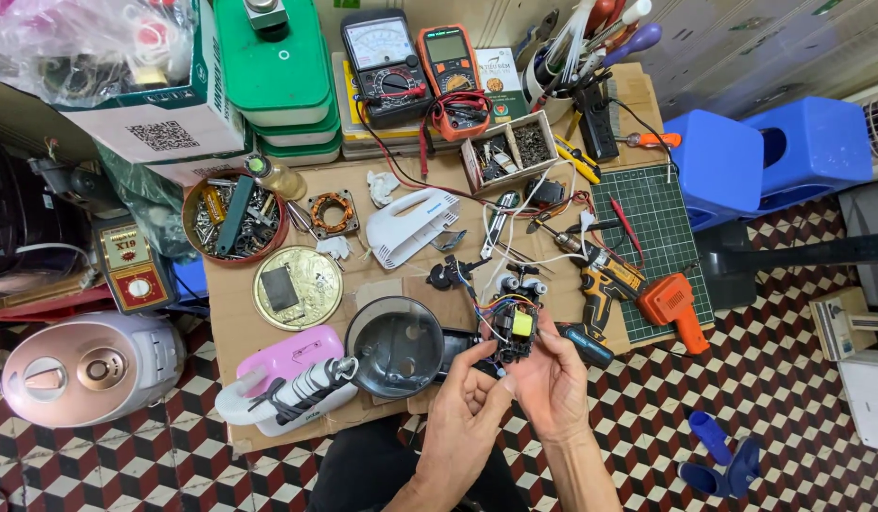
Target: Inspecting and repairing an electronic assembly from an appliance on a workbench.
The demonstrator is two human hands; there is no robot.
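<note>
Head view shows both your hands raised together over the near edge of the cardboard-covered table (268, 417), sharing one small circuit board (515, 332). Your right hand (551, 384) cups the board from below and from the right, its fingers curled up around the edge and its thumb pressed on the near side, so the board is pinched there. Your left hand (465, 403) comes in from the lower left, with its fingertips (483, 363) bent and closed on the board's left corner. A yellow block sits on top of the board, just above your fingertips, and thin coloured wires (486, 308) run up from it, away from your fingers, toward a cluster of white and black parts (519, 282). Just left of your left fingers lies a round dark housing (394, 346), and farther left a pink and white appliance shell (285, 384). To the right of your right fingers, close by, lies a cordless drill (605, 280), and beyond it an orange soldering gun (674, 305) rests on a green cutting mat (652, 213). Well above your fingers lie a white mixer body (410, 228) and two multimeters (415, 66).
</note>
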